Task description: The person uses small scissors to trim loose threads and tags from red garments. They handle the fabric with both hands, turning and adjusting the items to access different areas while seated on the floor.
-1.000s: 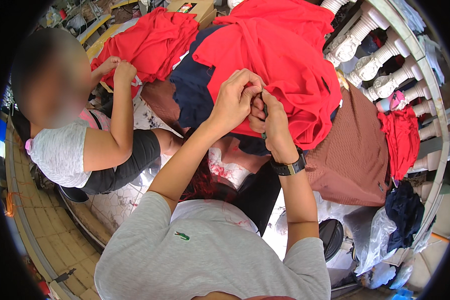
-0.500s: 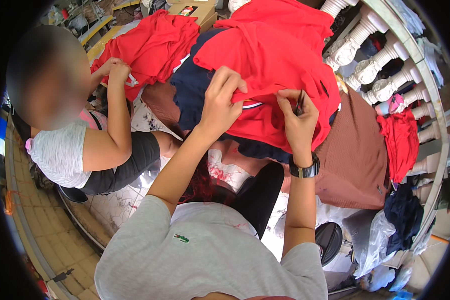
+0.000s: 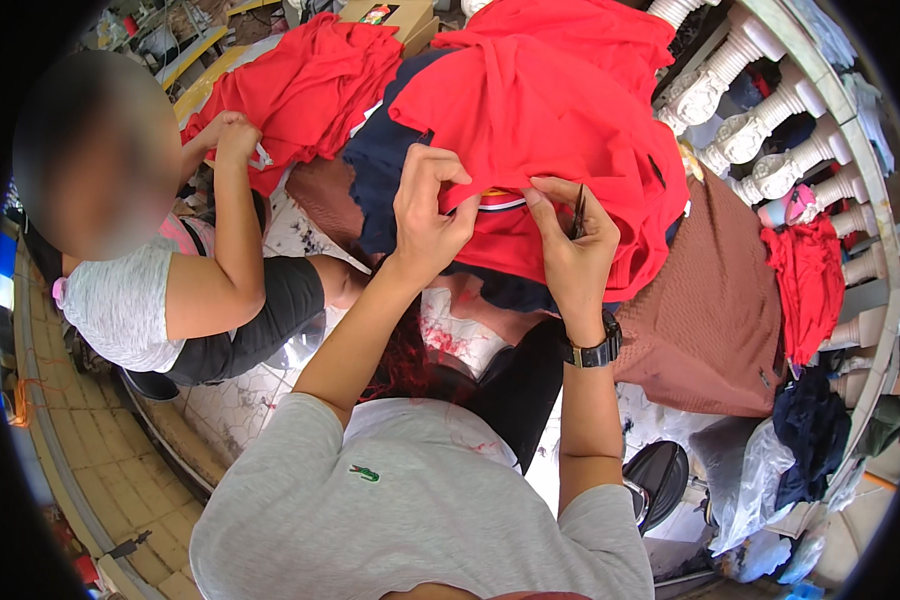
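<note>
Head view: left hand point(image 3: 425, 215) pinches the red garment point(image 3: 540, 120) while right hand point(image 3: 568, 245) grips small dark snips point(image 3: 578, 212); loose fabric risks being nicked, in my judgement.

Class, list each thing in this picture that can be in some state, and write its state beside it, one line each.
Left hand: pinching the red garment's edge.
Right hand: holding a small dark tool, fingers on the cloth.
Red garment: spread out, crumpled.
Second red garment: bunched, held by a co-worker's hands.
Brown cloth: draped flat.
Wristwatch: strapped on the right wrist.
</note>
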### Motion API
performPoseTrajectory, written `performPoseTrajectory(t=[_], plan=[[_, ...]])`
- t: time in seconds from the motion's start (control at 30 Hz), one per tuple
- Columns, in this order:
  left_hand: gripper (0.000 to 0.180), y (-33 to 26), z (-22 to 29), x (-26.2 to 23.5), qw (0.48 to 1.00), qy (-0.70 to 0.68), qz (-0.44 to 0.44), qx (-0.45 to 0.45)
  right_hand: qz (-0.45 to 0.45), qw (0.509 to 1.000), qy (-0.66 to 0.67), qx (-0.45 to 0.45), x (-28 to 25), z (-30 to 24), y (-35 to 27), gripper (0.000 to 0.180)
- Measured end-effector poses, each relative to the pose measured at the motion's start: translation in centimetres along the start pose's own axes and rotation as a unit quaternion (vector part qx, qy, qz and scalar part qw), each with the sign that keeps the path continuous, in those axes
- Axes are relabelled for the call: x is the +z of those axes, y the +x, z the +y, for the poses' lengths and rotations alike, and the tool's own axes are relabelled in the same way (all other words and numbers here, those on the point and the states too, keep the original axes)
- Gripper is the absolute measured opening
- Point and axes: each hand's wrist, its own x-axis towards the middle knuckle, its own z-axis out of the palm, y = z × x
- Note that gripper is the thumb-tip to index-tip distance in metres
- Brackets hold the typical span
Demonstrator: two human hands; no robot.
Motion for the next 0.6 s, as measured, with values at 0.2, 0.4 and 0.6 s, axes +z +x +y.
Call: performPoseTrajectory(t=[0.2,0.4,0.6], plan=[[0.03,-0.7,-0.3,-0.1,0.998,0.025,-0.04,0.041,0.015,0.977,0.181,0.115,1.7,-0.2,-0.4,0.018],[0.024,-0.4,2.5,-0.2,0.998,0.025,-0.052,0.025,0.049,0.984,0.167,0.034,2.1,1.2,0.1,0.021],[0.014,1.7,2.4,-0.1,0.984,-0.046,-0.149,-0.088,0.062,0.987,-0.007,-0.147,2.1,1.8,0.4,0.023]])
